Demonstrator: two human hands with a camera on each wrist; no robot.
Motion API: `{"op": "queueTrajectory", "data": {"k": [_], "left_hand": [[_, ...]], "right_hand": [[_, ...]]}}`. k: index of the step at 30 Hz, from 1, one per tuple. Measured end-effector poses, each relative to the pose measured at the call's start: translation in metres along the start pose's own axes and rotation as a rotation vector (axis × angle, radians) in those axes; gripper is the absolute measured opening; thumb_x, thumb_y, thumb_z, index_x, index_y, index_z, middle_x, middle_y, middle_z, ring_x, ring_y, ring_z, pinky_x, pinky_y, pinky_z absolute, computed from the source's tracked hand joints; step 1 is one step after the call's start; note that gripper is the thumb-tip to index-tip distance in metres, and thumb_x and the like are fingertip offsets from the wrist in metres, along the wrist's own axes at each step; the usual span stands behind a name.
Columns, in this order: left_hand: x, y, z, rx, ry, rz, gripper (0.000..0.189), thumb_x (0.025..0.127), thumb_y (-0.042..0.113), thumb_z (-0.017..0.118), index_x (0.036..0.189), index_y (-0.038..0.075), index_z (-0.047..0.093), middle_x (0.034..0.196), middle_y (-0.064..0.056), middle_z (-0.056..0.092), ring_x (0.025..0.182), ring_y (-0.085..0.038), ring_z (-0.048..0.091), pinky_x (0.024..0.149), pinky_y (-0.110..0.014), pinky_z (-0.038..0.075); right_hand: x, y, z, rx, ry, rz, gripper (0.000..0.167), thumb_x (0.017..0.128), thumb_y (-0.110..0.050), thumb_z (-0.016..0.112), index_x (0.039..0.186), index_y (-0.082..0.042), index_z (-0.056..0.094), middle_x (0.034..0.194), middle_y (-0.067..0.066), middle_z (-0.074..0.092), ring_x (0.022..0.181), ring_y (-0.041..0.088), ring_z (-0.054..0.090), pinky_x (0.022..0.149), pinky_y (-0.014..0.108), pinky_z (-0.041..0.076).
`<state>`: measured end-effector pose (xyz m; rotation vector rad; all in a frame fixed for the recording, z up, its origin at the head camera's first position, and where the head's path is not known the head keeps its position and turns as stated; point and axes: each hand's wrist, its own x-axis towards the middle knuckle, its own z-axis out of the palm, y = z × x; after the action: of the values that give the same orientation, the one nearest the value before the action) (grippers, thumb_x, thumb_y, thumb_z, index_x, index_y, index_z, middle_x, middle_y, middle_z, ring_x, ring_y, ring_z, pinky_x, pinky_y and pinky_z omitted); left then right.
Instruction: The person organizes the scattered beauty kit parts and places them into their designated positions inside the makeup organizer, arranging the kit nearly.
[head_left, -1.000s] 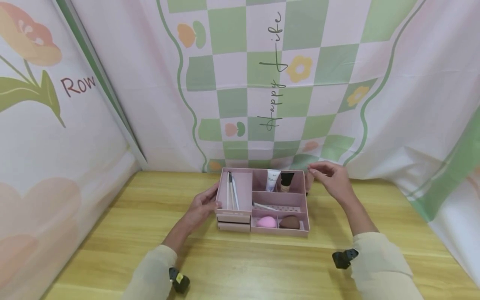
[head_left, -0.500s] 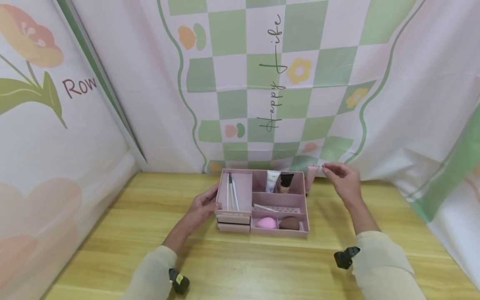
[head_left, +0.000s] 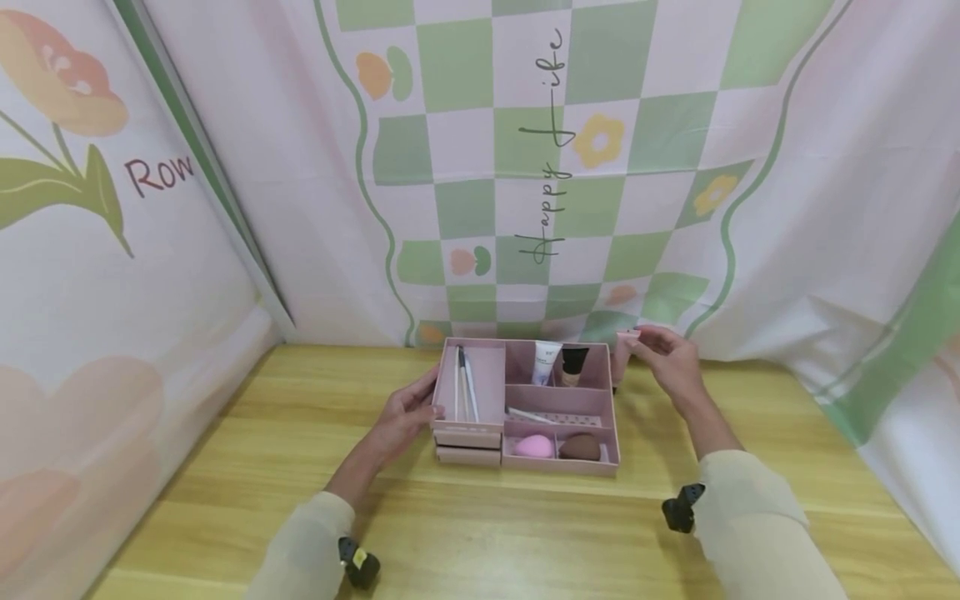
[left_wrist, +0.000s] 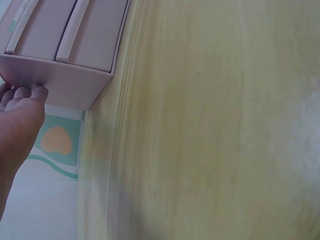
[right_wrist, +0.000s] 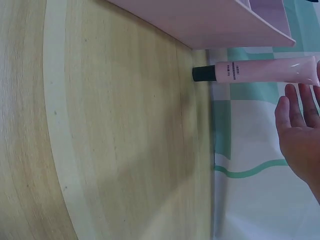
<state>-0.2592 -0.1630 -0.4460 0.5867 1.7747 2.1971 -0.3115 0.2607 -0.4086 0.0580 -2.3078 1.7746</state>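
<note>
A pink desktop organizer (head_left: 558,468) with drawers and compartments stands at the back of the table. My left hand (head_left: 401,419) grips its left side, thumb at the top edge; in the left wrist view the fingers (left_wrist: 39,92) press against the side wall. Just right of the organizer, a pink squeeze tube (right_wrist: 270,71) stands upright on its black cap. My right hand (head_left: 670,360) pinches the tube's flat top end between thumb and finger; the right wrist view cuts off the contact. The other right-hand fingers (right_wrist: 295,112) are beside the tube.
Makeup brushes (head_left: 467,383) lie on the organizer's top left tray. A white tube (head_left: 545,364) and a black-ended tube (head_left: 573,367) stand in the back compartments. A pink sponge (head_left: 534,447) and a brown sponge (head_left: 580,447) sit in front. A patterned curtain (head_left: 510,200) hangs behind.
My right hand drew away rightward from the pink tube, then came back left to its top end. The left hand and the organizer have stayed in place.
</note>
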Motion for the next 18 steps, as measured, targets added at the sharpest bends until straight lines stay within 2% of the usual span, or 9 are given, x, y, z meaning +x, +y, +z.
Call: {"op": "queueTrajectory", "data": {"k": [7, 14, 18], "left_hand": [[0.0002, -0.0007, -0.0007, 0.001, -0.004, 0.004, 0.079, 0.091, -0.008, 0.051, 0.159, -0.006, 0.011, 0.170, -0.024, 0.005, 0.159, -0.039, 0.007, 0.120, -0.022, 0.035], [-0.0005, 0.0013, 0.0006, 0.000, -0.007, 0.009, 0.079, 0.091, -0.007, 0.052, 0.159, -0.006, 0.011, 0.170, -0.024, 0.004, 0.159, -0.039, 0.007, 0.122, -0.024, 0.032], [-0.0008, 0.0019, 0.0008, -0.002, -0.007, 0.011, 0.079, 0.091, -0.006, 0.052, 0.159, -0.006, 0.011, 0.170, -0.024, 0.004, 0.159, -0.039, 0.007, 0.122, -0.025, 0.031]], "right_hand": [[0.0037, 0.0024, 0.0064, -0.006, -0.029, -0.007, 0.048, 0.096, -0.012, 0.067, 0.133, 0.015, 0.052, 0.087, -0.037, 0.062, 0.088, -0.017, 0.060, 0.083, 0.000, 0.053], [0.0046, 0.0042, 0.0084, 0.000, -0.026, -0.021, 0.034, 0.096, -0.009, 0.067, 0.123, 0.011, 0.061, 0.085, -0.034, 0.065, 0.086, -0.015, 0.062, 0.081, 0.003, 0.055], [0.0062, 0.0060, 0.0091, -0.001, -0.018, -0.017, 0.032, 0.096, -0.008, 0.067, 0.121, 0.010, 0.062, 0.083, -0.034, 0.065, 0.085, -0.014, 0.063, 0.081, 0.003, 0.056]]}}
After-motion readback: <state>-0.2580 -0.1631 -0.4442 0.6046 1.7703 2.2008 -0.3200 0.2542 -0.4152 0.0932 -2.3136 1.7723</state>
